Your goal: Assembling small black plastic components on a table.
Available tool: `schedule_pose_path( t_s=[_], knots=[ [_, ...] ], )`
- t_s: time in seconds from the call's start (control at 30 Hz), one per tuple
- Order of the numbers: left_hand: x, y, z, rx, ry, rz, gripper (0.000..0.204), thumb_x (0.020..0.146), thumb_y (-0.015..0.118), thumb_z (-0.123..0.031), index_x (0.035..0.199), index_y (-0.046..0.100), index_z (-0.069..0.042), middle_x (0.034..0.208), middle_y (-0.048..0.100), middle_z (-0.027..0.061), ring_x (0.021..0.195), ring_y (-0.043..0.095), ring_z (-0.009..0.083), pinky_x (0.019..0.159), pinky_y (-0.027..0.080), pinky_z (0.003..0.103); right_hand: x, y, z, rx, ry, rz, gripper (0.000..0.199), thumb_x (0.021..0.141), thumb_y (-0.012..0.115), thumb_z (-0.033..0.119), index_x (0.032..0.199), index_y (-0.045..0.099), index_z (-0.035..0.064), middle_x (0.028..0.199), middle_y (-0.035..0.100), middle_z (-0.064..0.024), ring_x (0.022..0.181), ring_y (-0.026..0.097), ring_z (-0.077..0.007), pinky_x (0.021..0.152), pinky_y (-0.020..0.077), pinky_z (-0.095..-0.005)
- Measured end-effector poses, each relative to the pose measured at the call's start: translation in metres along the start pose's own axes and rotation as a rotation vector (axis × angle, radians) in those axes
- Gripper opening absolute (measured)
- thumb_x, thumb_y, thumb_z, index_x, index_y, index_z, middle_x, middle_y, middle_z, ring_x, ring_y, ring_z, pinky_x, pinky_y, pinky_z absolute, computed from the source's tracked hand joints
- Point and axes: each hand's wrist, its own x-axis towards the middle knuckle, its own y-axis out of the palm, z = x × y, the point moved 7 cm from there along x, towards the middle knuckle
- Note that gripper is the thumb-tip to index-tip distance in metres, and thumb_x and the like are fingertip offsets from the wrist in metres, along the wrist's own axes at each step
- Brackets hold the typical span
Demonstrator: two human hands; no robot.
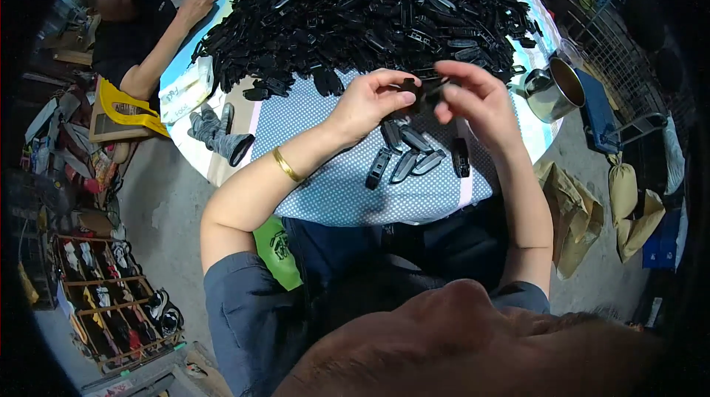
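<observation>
My left hand pinches a small black plastic part between thumb and fingertips. Close on its right, my right hand is raised with bent fingers. Motion smears those fingertips, and a dark shape shows beside them, so whether they grip it is unclear. Below both hands, several elongated black parts with grey faces lie in a loose cluster on the dotted cloth. Another black part lies apart, to the right of that cluster. Beyond my hands, a large heap of similar black parts covers the far tabletop.
A grey glove and a white plastic bag lie at the table's left. A metal pot stands at the right edge. A co-worker sits at the far left, hands over the table. Brown sacks stand on the floor.
</observation>
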Motion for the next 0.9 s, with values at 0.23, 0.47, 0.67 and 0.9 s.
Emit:
schedule_pose_path(
  t_s=[0.23, 0.47, 0.67, 0.9],
  knots=[
    [-0.006, 0.003, -0.028, 0.407, 0.272, -0.05, 0.033, 0.076, 0.064, -0.002, 0.108, 0.062, -0.003, 0.096, 0.058, 0.0044, 0.083, 0.057, 0.0113, 0.075, 0.047, 0.022, 0.004, -0.003, -0.034, 0.165, 0.152, -0.153, 0.021, 0.084, 0.061, 0.012, 0.099, 0.057, -0.0018, 0.084, 0.063, -0.0095, 0.071, 0.064, -0.0155, 0.063, 0.0536, -0.0235],
    [-0.009, 0.003, -0.035, 0.546, 0.3, -0.095, 0.031, 0.074, 0.065, -0.002, 0.105, 0.064, -0.004, 0.089, 0.06, 0.0035, 0.08, 0.055, 0.0093, 0.072, 0.045, 0.021, -0.001, 0.006, -0.027, -0.128, -0.006, -0.163, 0.017, 0.089, 0.056, 0.014, 0.093, 0.053, -0.0021, 0.086, 0.057, -0.0074, 0.069, 0.062, -0.0139, 0.057, 0.0523, -0.0226],
    [-0.003, -0.006, -0.008, 0.225, 0.134, -0.111, 0.031, 0.078, 0.065, -0.004, 0.109, 0.062, -0.003, 0.093, 0.063, 0.0045, 0.083, 0.057, 0.0085, 0.073, 0.047, 0.02, -0.005, 0.012, -0.01, -0.408, -0.187, -0.235, 0.011, 0.085, 0.058, 0.006, 0.089, 0.051, -0.002, 0.099, 0.053, -0.0075, 0.061, 0.058, -0.0105, 0.054, 0.0495, -0.0203],
    [-0.001, 0.002, -0.009, -0.017, 0.09, -0.013, 0.034, 0.087, 0.053, -0.002, 0.12, 0.05, 0.003, 0.111, 0.059, 0.0117, 0.099, 0.057, 0.015, 0.088, 0.046, 0.026, -0.008, 0.014, -0.004, -0.613, -0.291, -0.269, 0.022, 0.077, 0.069, 0.011, 0.083, 0.053, -0.0025, 0.087, 0.057, -0.0091, 0.058, 0.055, -0.0095, 0.051, 0.0453, -0.0212]
  ],
)
